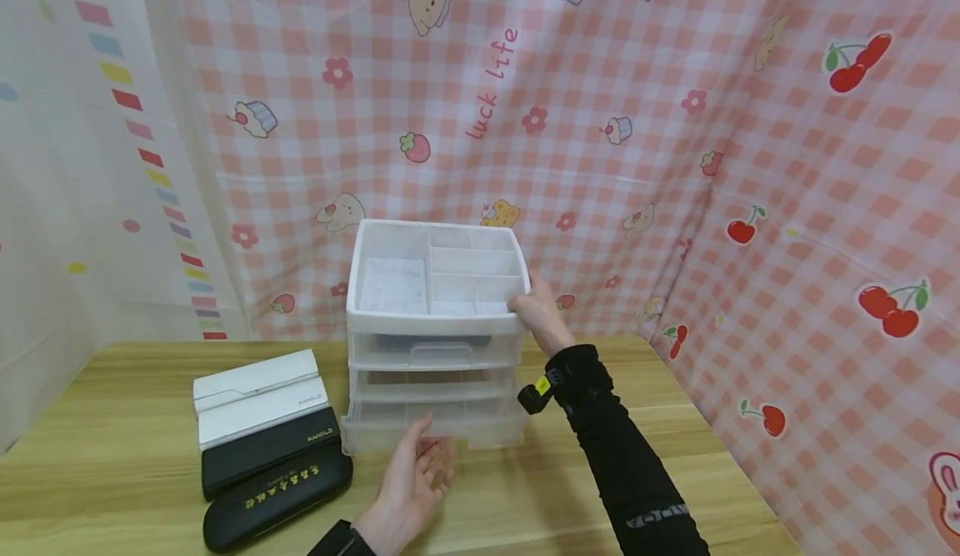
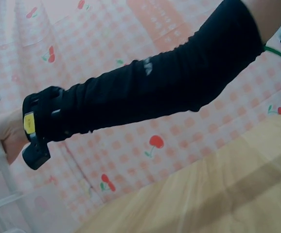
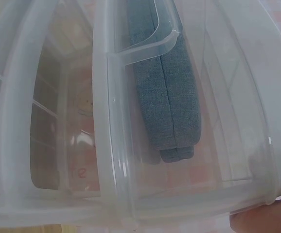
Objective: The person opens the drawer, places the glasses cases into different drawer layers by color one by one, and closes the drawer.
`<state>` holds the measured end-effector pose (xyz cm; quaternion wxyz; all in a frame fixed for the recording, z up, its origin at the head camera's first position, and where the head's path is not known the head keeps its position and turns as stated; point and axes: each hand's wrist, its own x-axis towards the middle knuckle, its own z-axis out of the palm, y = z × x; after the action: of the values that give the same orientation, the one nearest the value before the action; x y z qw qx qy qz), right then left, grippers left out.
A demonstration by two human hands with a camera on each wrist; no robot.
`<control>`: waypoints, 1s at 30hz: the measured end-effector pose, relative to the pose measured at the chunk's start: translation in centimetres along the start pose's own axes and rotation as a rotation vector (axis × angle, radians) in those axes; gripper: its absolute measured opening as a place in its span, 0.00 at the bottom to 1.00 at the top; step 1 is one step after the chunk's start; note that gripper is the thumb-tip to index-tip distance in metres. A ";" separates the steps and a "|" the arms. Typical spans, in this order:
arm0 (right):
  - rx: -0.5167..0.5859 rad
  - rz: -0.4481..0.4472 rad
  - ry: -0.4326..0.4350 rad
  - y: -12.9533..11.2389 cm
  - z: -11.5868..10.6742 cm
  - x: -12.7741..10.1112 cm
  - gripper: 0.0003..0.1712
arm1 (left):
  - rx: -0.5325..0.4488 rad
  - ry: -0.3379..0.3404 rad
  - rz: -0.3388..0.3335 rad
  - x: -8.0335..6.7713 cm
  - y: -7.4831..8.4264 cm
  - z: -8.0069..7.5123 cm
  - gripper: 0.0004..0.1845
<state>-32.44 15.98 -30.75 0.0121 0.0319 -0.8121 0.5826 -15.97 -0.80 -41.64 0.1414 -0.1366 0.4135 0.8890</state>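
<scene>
A white storage box point(image 1: 437, 323) stands on the table, with a divided open tray on top and translucent drawers below. My right hand point(image 1: 542, 314) grips its right upper rim, thumb over the edge; in the right wrist view, part of that hand point(image 3: 264, 219) shows beside the box. The bottom drawer point(image 1: 491, 433) juts out a little beyond those above. My left hand point(image 1: 414, 485), palm inward and fingers loosely bent, is just in front of this drawer and holds nothing. A blue-grey fabric case point(image 3: 172, 97) lies inside an upper drawer.
Left of the box, a white case point(image 1: 262, 414), a black case point(image 1: 270, 449) and a rounded black case with gold lettering point(image 1: 279, 498) lie side by side on the wooden table point(image 1: 600, 489). Patterned cloth point(image 1: 450, 81) hangs behind and to the right.
</scene>
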 end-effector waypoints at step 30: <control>-0.020 0.001 -0.030 -0.1 -0.2 -0.1 0.39 | 0.156 -0.160 -0.100 -3.2 -1.8 -1.2 0.25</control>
<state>-32.37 16.13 -30.64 0.0000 0.0403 -0.8180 0.5739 -12.25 -1.07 -42.47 0.2283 -0.0745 0.4616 0.8540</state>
